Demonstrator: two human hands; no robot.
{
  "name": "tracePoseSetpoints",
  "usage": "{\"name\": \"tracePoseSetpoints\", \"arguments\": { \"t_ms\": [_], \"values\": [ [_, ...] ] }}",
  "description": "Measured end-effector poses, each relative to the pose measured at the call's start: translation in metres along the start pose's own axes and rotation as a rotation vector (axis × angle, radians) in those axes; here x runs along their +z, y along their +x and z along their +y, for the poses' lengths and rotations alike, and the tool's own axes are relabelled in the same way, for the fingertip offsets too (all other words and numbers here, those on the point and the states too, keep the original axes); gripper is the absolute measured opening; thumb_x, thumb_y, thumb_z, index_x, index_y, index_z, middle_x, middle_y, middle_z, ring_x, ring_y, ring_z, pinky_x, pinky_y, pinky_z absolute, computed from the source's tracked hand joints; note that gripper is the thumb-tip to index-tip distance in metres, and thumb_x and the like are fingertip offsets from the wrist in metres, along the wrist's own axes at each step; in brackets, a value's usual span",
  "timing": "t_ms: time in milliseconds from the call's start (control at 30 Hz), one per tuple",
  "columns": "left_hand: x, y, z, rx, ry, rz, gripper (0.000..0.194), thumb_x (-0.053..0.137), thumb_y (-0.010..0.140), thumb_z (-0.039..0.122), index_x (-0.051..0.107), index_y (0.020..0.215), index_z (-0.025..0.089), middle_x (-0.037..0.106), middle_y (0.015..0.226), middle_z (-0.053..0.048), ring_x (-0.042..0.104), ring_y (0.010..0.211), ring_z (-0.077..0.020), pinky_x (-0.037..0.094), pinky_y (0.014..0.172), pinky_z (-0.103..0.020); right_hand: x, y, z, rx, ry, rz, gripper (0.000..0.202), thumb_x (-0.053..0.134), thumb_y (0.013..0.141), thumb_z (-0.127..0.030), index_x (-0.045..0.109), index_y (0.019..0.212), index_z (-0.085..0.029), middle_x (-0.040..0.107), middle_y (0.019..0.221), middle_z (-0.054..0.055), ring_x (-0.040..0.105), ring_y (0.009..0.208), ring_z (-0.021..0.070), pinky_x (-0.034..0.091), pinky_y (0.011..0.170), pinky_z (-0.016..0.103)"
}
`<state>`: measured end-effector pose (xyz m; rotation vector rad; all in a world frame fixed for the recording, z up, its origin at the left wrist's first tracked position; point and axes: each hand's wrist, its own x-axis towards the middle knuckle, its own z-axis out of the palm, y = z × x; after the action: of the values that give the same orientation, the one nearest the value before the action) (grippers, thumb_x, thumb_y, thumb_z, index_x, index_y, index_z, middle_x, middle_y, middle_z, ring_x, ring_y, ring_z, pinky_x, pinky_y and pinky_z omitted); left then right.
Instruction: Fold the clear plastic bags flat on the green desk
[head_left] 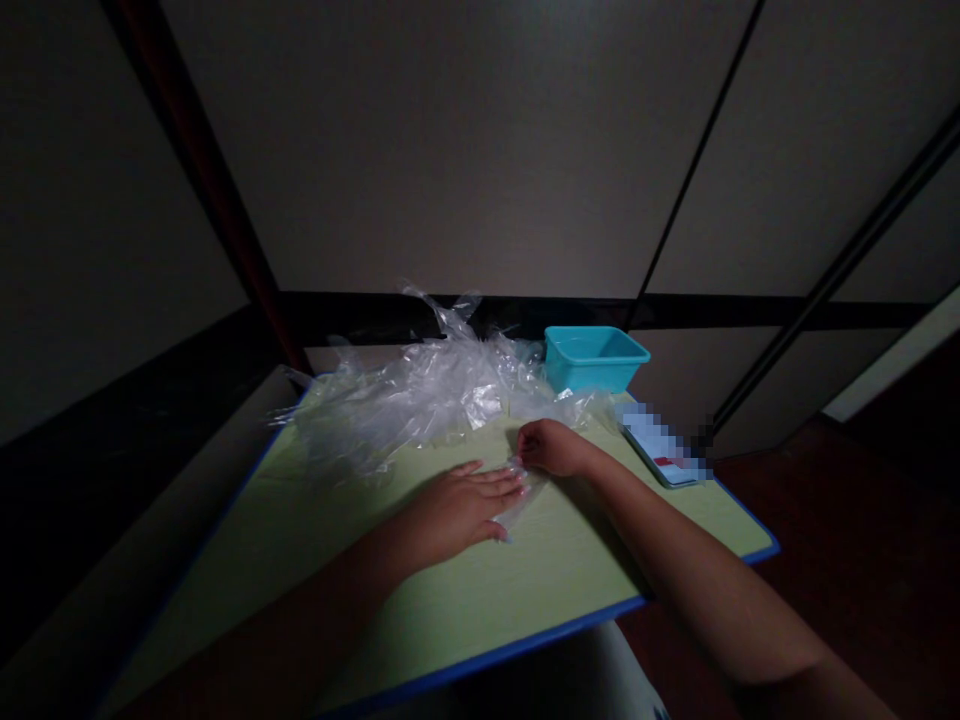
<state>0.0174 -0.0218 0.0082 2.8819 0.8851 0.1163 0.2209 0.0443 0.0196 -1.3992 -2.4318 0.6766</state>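
While our left hand (pixel 461 510) spreads and our right (pixel 551 447) pinches clear plastic (pixel 525 500), pale panels (pixel 480 150) back the blue-edged table (pixel 525 590).

phone (pixel 660 452): partly pixelated | plastic (pixel 529 494): partly under left hand (pixel 459 508) | forearms (pixel 705 570): cropped

From my end I can't read any text, label, brand, number or sign; the phone (pixel 660 448) shows a lit screen, but it is partly blurred into blocks and nothing on it is legible.
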Motion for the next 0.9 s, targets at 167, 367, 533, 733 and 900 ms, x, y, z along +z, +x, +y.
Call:
{"name": "tracePoseSetpoints", "arguments": {
  "t_ms": [167, 367, 533, 733, 900],
  "values": [
    [0.0, -0.002, -0.002, -0.01, -0.071, -0.005, 0.049, 0.049, 0.088, 0.04, 0.035, 0.134, 0.036, 0.036, 0.141, 0.002, 0.031, 0.131, -0.0139, 0.016, 0.109, -0.035, -0.005, -0.002, -0.003, 0.039, -0.058, 0.022, 0.009, 0.062, 0.072, -0.021, 0.064, 0.072, -0.012, 0.058, 0.063, 0.001, 0.043, 0.056, 0.0096, 0.029, 0.052, 0.02],
    [-0.001, -0.001, -0.004, 0.002, -0.111, -0.001, 0.05, 0.053, 0.086, 0.039, 0.037, 0.134, 0.034, 0.036, 0.141, 0.0, 0.03, 0.132, -0.0174, 0.022, 0.107, -0.038, -0.011, -0.001, 0.0, 0.118, -0.087, 0.035, 0.01, 0.063, 0.074, -0.023, 0.064, 0.073, -0.012, 0.061, 0.066, 0.003, 0.045, 0.058, 0.0108, 0.029, 0.052, 0.021],
    [-0.003, -0.004, -0.005, 0.018, -0.085, -0.009, 0.051, 0.052, 0.086, 0.038, 0.035, 0.134, 0.036, 0.033, 0.143, -0.001, 0.029, 0.132, -0.0184, 0.021, 0.108, -0.041, -0.022, -0.001, 0.01, 0.202, -0.064, 0.12, 0.006, 0.064, 0.071, -0.018, 0.062, 0.07, -0.012, 0.062, 0.071, 0.006, 0.05, 0.064, 0.0135, 0.032, 0.056, 0.022],
    [-0.005, -0.006, -0.004, 0.012, -0.021, -0.009, 0.051, 0.053, 0.086, 0.038, 0.035, 0.134, 0.038, 0.03, 0.145, -0.003, 0.026, 0.133, -0.0219, 0.025, 0.106, -0.044, -0.034, -0.009, -0.001, 0.145, 0.145, 0.131, 0.02, 0.045, 0.088, -0.025, 0.06, 0.081, -0.013, 0.063, 0.069, 0.004, 0.054, 0.056, 0.0096, 0.04, 0.055, 0.02],
    [-0.009, -0.006, 0.0, 0.005, 0.0, -0.017, 0.046, 0.05, 0.088, 0.038, 0.038, 0.132, 0.039, 0.03, 0.145, -0.003, 0.025, 0.134, -0.0237, 0.025, 0.106, -0.046, -0.022, -0.012, -0.016, 0.044, 0.643, -0.193, 0.028, 0.037, 0.092, -0.027, 0.056, 0.077, -0.013, 0.059, 0.057, -0.001, 0.054, 0.045, 0.0078, 0.045, 0.051, 0.02]
  ]
}}
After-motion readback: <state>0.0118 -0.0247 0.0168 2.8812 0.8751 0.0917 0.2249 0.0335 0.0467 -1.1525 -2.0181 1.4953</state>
